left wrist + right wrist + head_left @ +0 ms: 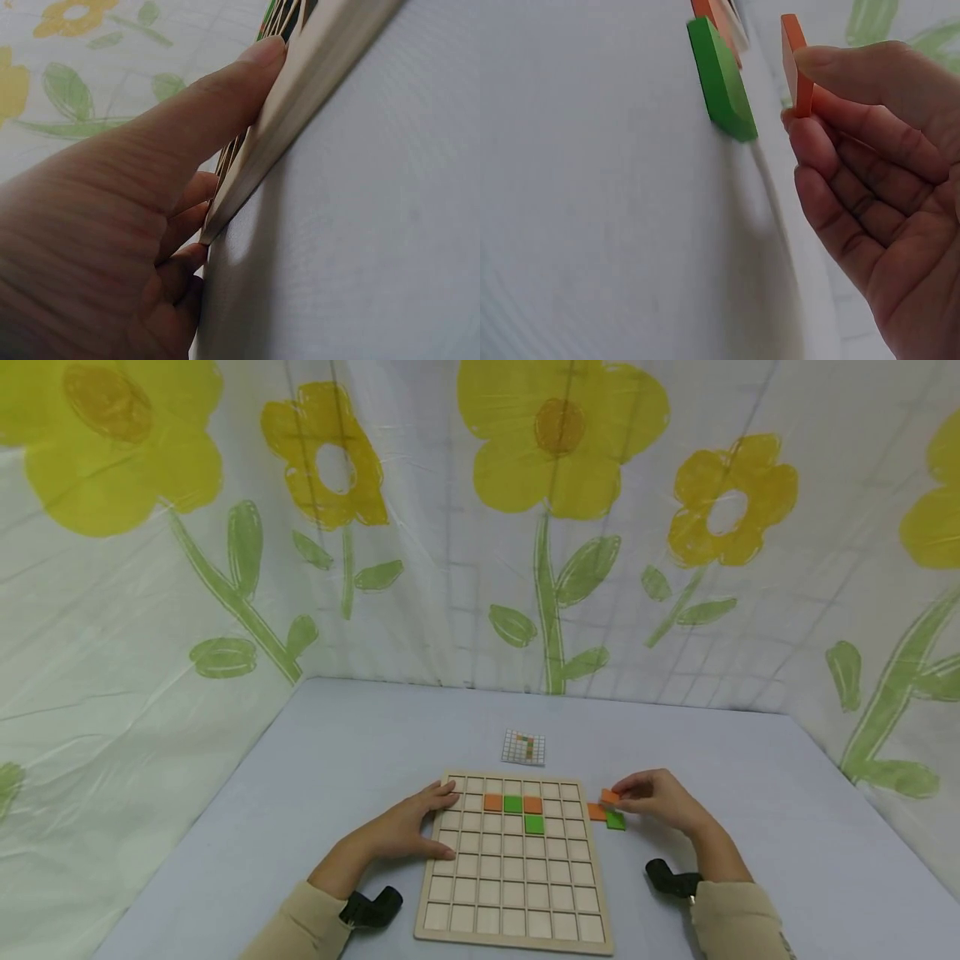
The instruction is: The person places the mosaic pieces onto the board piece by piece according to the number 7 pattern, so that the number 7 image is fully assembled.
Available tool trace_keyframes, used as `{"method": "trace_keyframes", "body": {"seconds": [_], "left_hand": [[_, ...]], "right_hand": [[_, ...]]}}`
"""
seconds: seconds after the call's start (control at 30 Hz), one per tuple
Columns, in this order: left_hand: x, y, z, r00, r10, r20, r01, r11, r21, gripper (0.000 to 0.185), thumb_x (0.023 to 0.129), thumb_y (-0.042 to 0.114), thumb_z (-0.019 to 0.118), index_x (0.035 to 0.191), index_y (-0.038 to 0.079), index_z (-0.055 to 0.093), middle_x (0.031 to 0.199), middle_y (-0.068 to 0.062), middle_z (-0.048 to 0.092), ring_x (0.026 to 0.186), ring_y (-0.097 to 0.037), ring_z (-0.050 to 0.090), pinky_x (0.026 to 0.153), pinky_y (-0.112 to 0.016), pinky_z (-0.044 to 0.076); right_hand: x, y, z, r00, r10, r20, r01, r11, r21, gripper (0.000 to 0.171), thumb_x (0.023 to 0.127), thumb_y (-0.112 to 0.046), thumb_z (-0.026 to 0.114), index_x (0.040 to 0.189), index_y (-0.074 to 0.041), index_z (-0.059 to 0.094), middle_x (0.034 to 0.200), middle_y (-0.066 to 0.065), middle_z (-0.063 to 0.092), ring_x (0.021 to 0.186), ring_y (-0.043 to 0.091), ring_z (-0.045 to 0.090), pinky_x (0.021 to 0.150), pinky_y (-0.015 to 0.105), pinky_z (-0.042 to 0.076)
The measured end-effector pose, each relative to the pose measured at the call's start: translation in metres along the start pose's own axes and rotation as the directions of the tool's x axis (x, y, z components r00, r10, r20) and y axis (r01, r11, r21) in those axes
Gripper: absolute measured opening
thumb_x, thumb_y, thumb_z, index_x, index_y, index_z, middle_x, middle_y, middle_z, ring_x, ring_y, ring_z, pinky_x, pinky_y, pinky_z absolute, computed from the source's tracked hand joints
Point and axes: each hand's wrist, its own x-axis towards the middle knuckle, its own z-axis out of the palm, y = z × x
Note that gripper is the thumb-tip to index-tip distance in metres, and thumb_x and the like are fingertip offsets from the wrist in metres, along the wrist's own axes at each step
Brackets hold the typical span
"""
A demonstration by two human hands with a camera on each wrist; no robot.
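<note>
A wooden grid board (513, 918) lies on the table in front of me. Two orange tiles (492, 802) and two green tiles (534, 824) sit in its upper rows. My left hand (408, 828) rests flat on the board's left edge (300, 97), thumb along the rim. My right hand (660, 800) pinches an orange tile (610, 796) (796, 64) between thumb and fingers, lifted just above the table right of the board. Beneath it lie a loose green tile (616, 820) (721, 79) and another orange tile (596, 812) (705, 11).
A small pattern card (523, 747) with a coloured grid lies beyond the board. A pale blue cloth covers the table (787, 827). Flower-printed sheets (555, 527) wall in the back and both sides.
</note>
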Motion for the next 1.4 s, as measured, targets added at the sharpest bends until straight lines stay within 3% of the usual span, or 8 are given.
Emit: {"method": "trace_keyframes", "body": {"seconds": [0.3, 0.63, 0.87, 1.17, 1.4], "left_hand": [[0.0, 0.0, 0.0, 1.0, 0.009, -0.005, -0.009, 1.0, 0.004, 0.087, 0.068, 0.045, 0.076, 0.14, 0.013, 0.039, 0.152, -0.005, 0.023, 0.141, -0.032, 0.011, 0.109, -0.057, 0.018], [0.0, 0.0, 0.0, 1.0, 0.007, -0.002, -0.007, 1.0, 0.009, 0.088, 0.068, 0.045, 0.076, 0.14, 0.012, 0.038, 0.152, -0.005, 0.022, 0.141, -0.032, 0.011, 0.109, -0.056, 0.018], [0.001, 0.0, -0.001, 1.0, 0.013, -0.013, -0.013, 1.0, 0.013, 0.088, 0.068, 0.045, 0.076, 0.14, 0.01, 0.038, 0.152, -0.006, 0.023, 0.14, -0.033, 0.012, 0.108, -0.057, 0.019], [0.0, 0.001, -0.001, 1.0, 0.008, -0.004, -0.008, 1.0, 0.009, 0.088, 0.068, 0.044, 0.077, 0.14, 0.012, 0.038, 0.152, -0.004, 0.023, 0.141, -0.032, 0.011, 0.109, -0.056, 0.019], [0.0, 0.001, 0.0, 1.0, 0.006, -0.003, -0.006, 1.0, 0.008, 0.088, 0.068, 0.044, 0.077, 0.14, 0.012, 0.038, 0.152, -0.005, 0.022, 0.141, -0.032, 0.011, 0.109, -0.056, 0.019]], "right_hand": [[0.005, -0.019, 0.011, 0.992, -0.112, 0.055, 0.116, 0.991, -0.07, 0.025, 0.079, -0.015, 0.072, 0.098, 0.001, 0.068, 0.091, 0.01, 0.067, 0.079, 0.007, 0.06, 0.068, 0.021, 0.049], [0.009, -0.046, 0.032, 0.982, -0.137, 0.132, 0.15, 0.984, -0.094, 0.022, 0.077, -0.016, 0.073, 0.095, -0.003, 0.068, 0.09, 0.005, 0.066, 0.077, 0.009, 0.059, 0.066, 0.024, 0.05], [0.008, -0.063, 0.047, 0.967, -0.17, 0.189, 0.189, 0.978, -0.088, 0.02, 0.079, -0.018, 0.072, 0.095, -0.006, 0.068, 0.094, 0.004, 0.066, 0.081, 0.009, 0.06, 0.071, 0.024, 0.051], [0.007, -0.073, 0.065, 0.94, -0.218, 0.262, 0.237, 0.971, -0.042, 0.017, 0.08, -0.015, 0.07, 0.095, -0.006, 0.068, 0.094, 0.004, 0.067, 0.08, 0.007, 0.059, 0.072, 0.025, 0.052], [0.006, -0.078, 0.073, 0.937, -0.207, 0.282, 0.233, 0.971, -0.06, 0.015, 0.081, -0.017, 0.07, 0.094, -0.01, 0.067, 0.091, -0.001, 0.065, 0.081, 0.006, 0.059, 0.073, 0.025, 0.052]]}}
